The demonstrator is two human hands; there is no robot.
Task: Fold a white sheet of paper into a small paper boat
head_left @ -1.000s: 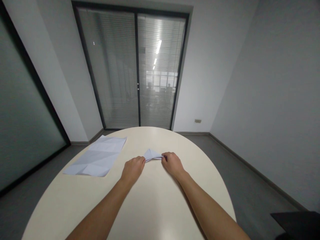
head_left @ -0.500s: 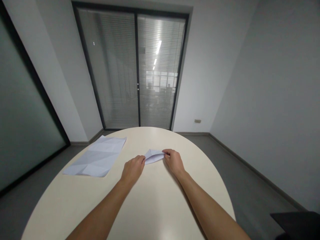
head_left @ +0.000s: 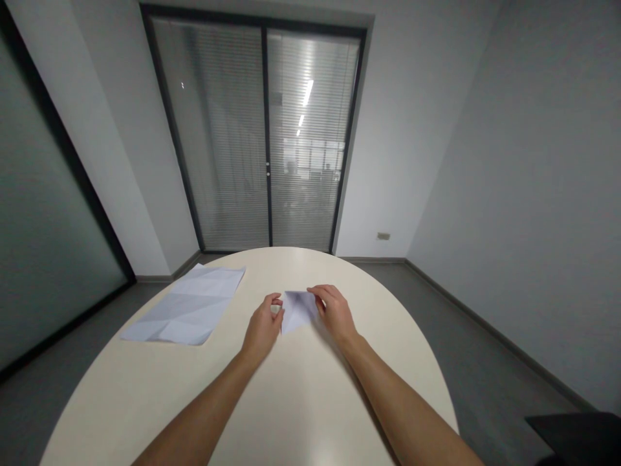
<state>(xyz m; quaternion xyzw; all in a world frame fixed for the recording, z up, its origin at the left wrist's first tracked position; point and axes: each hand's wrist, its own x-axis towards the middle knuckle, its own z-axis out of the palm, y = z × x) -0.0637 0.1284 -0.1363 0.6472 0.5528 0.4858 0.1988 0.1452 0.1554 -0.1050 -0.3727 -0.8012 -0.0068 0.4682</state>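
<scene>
A small folded piece of white paper [head_left: 297, 312] is between my two hands over the middle of the table, a crease showing on its near face. My right hand [head_left: 334, 314] pinches it at its right side, thumb against fingertips. At the paper's left edge is my left hand [head_left: 262, 327], its thumb and bent forefinger apart with a gap between them. The left thumb tip is at or very near the edge; whether it touches cannot be made out.
A larger creased white sheet [head_left: 194, 307] lies flat at the left of the round cream table [head_left: 301, 395]. Beyond the table's far edge stand glazed doors with blinds [head_left: 218, 142]. A dark object [head_left: 577, 433] shows at the lower right.
The folded paper has turned from a narrow, slightly gaping shape to a broader face tilted towards me. My left thumb and forefinger have parted from their pinch on it; my right hand still grips.
</scene>
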